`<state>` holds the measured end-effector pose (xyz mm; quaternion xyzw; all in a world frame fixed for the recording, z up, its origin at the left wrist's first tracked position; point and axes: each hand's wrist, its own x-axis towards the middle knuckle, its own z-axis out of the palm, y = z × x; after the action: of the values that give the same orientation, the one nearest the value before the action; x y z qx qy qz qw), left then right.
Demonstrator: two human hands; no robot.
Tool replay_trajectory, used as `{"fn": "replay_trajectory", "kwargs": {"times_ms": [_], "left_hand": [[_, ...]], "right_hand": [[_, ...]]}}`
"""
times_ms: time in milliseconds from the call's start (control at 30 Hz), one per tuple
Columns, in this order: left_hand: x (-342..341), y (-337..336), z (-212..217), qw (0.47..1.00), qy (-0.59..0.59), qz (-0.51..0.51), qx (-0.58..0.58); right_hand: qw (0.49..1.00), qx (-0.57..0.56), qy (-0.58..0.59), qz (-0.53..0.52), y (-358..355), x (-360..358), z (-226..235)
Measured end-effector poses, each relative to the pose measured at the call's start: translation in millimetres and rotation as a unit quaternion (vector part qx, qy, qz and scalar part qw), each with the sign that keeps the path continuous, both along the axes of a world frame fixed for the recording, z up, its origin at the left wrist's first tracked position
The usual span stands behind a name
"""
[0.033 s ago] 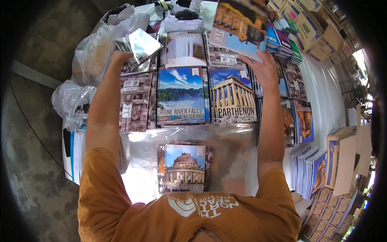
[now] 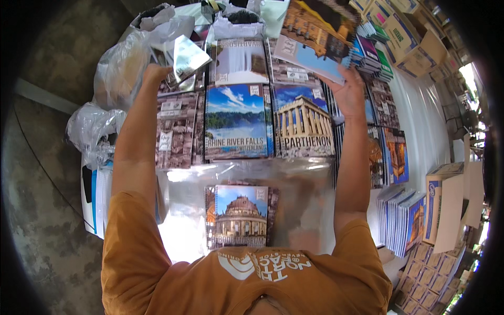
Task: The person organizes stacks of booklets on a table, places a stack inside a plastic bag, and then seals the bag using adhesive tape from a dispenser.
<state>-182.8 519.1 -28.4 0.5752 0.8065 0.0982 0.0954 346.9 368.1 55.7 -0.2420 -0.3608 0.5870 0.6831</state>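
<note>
My right hand (image 2: 347, 93) grips the lower edge of a spiral notebook (image 2: 315, 39), lifted and tilted above the far right of the table. Its cover pictures a golden-lit building, seen upside down. At the far left, my left hand (image 2: 157, 74) is closed on the edge of a glossy notebook (image 2: 190, 56); glare hides its cover, and most of the fingers are out of sight. Between my arms lie stacks of spiral notebooks, among them a waterfall one (image 2: 234, 121) and a columned temple one (image 2: 303, 121). Nearer me sits a small stack topped by a domed-building notebook (image 2: 241, 216).
Clear plastic bags (image 2: 118, 68) crowd the left edge. Green and purple notebooks (image 2: 375, 55) and cardboard boxes (image 2: 401, 39) stand at the far right. A row of upright notebooks (image 2: 401, 220) leans beside an open box (image 2: 446, 205). Plastic sheeting (image 2: 299, 205) covers the table.
The notebook in my right hand has shifted slightly to the right, along with the hand. My left hand has barely moved.
</note>
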Motion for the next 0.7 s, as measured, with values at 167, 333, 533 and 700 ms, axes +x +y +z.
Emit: {"fn": "replay_trajectory", "kwargs": {"times_ms": [167, 333, 533, 700], "left_hand": [[76, -47, 63, 0.966, 0.046, -0.006, 0.254], [82, -177, 146, 0.804, -0.175, -0.11, 0.557], [101, -346, 127, 0.789, -0.435, -0.273, 0.336], [113, -454, 21, 0.836, 0.006, -0.537, 0.114]], "right_hand": [[0.98, -0.011, -0.151, -0.127, -93, -14, 38], [0.989, -0.109, -0.054, -0.079, -225, -37, 15], [0.929, -0.312, -0.178, 0.085, -345, -122, -87], [0.912, -0.36, -0.165, 0.111, -362, -109, -138]]}}
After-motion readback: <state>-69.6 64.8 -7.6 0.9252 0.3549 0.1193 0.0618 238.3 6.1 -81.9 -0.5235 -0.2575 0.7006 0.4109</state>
